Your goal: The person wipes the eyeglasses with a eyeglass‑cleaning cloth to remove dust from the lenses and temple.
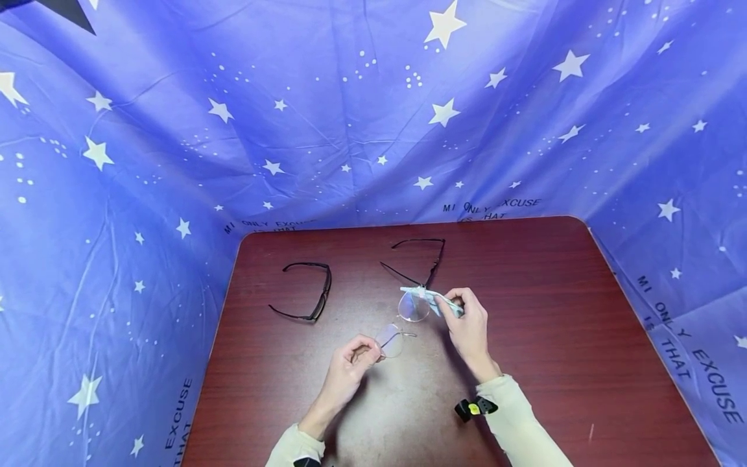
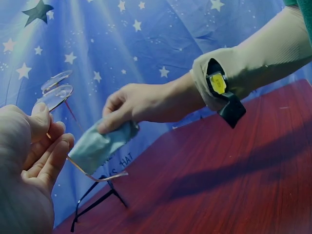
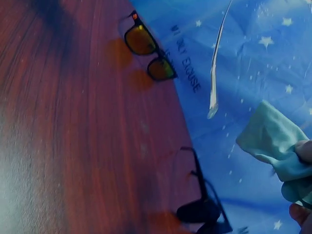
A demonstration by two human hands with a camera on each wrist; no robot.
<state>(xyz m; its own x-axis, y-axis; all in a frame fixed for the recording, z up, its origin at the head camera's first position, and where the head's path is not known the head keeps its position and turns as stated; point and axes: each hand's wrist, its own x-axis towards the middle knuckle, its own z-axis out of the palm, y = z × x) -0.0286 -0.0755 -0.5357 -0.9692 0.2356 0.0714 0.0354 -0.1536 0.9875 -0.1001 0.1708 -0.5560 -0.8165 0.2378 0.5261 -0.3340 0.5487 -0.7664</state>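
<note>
My left hand (image 1: 344, 373) pinches a pair of thin-rimmed clear eyeglasses (image 1: 413, 307) by one side, above the table. In the left wrist view, one slim temple (image 2: 114, 176) reaches out beyond the fingers toward the right. A pale blue-green cleaning cloth (image 2: 100, 146) hangs from my right hand (image 1: 471, 327), gripped between thumb and fingers. Seen from the head, the cloth overlaps the far lens's upper edge. The right wrist view shows the cloth (image 3: 273, 139) folded and bunched at the fingertips, with a temple tip (image 3: 213, 105) apart from it.
Dark-framed sunglasses (image 1: 328, 284) lie with temples unfolded on the left of the reddish-brown table (image 1: 554, 311). A second black pair (image 1: 435, 263) lies behind the hands. A blue star-patterned curtain (image 1: 350, 117) encloses the table's back and sides.
</note>
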